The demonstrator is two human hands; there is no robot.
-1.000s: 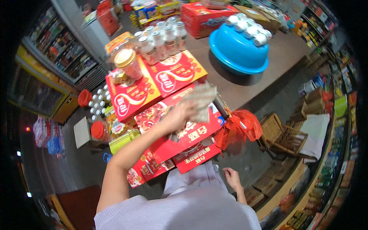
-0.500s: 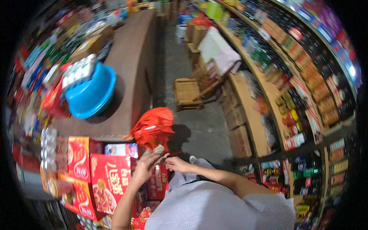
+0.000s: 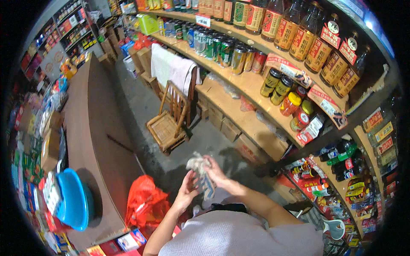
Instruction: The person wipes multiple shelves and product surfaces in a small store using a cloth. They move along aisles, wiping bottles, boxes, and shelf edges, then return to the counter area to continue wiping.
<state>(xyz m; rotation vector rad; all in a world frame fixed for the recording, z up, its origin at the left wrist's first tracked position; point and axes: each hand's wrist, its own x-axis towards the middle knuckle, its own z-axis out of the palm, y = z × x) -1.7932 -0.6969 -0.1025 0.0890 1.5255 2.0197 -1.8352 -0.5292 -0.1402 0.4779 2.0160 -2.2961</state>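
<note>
Now that the wearer has swung round toward the shelves, the rag is right between both hands — a second ago it was in the left one alone, spread over the red cartons, with the right hand hanging free. Those cartons are down to a sliver at the bottom edge now, and nothing's touching them, so I'd call the rag itself the thing being handled here, not the boxes.

Where it is: the grey-beige cloth is up in front of the body, over the floor, bunched at the top with a looser bit hanging below. The right hand has its fingers closed on the upper part, pretty snug. The left hand is curled in against the other side, fingertips at the fabric — honestly can't tell if it's gripping or just touching.

Around that, the red plastic bag sits off to the left by the counter, with the blue basin on top of the counter further left. The bamboo chair is beyond the hands, well short of contact, and the wooden shelf runs behind it.
</note>
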